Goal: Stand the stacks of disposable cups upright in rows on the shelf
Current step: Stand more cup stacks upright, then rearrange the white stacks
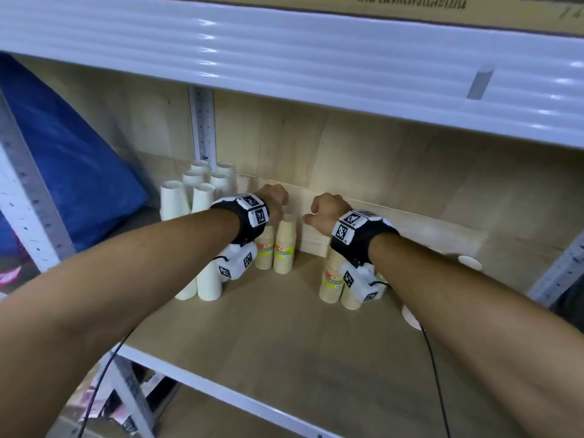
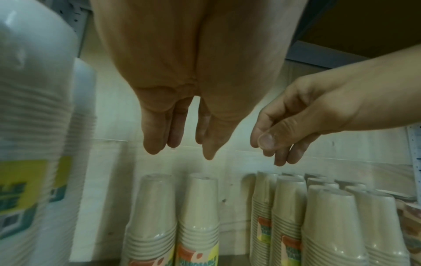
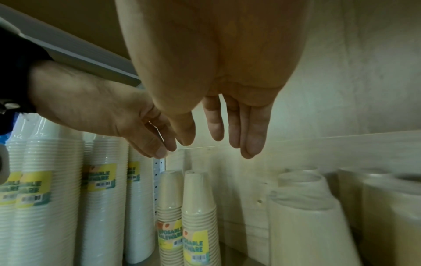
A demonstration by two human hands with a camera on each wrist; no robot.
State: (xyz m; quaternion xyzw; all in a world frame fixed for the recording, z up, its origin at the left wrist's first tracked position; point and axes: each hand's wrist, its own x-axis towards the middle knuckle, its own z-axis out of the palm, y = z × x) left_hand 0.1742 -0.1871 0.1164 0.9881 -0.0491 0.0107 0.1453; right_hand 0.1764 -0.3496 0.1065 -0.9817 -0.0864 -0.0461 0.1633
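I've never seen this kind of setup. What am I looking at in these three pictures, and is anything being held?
No machine here: a person's two bare hands reach into a shelf. The wide picture comes from a camera on the head; the other two come from cameras strapped under each wrist, looking along the palm at the fingers. The black wrist bands with square markers hold those cameras. On the shelf stand wrapped stacks of disposable cups, bottoms up: tall white stacks at the left, shorter beige stacks below the hands. The left hand and right hand hover above those beige stacks, fingers hanging loose; neither has a grip on anything.
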